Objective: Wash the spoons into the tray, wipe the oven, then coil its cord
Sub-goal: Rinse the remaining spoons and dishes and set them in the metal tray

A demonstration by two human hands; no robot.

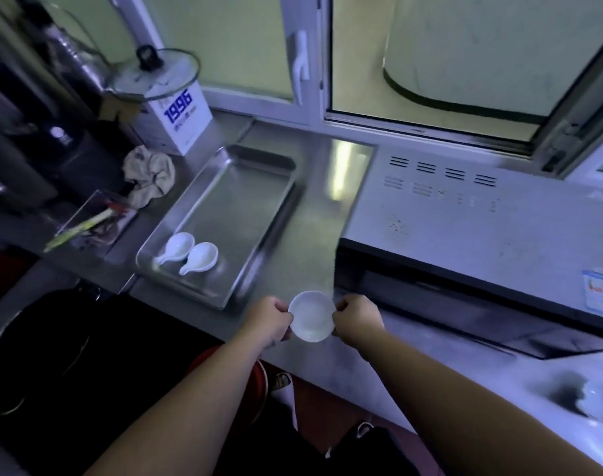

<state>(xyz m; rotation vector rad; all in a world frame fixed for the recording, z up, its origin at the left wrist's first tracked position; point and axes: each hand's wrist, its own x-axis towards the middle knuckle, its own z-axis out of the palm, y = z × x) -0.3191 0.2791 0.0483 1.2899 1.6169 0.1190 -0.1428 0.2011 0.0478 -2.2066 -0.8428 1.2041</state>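
At the table's (307,242) near edge I hold a small white dish (312,317) between both hands. The fingers of my left hand (267,321) pinch its left rim and those of my right hand (356,316) pinch its right rim. Just beyond and to the left lies the steel tray (245,201), with 2 white spoons (176,247) (200,257) side by side in its near left corner. The oven (465,228) stands along the table's right side. A crumpled cloth (148,176) sits by the tray's far left corner, before a white box (176,121) topped by a glass lid (155,73).
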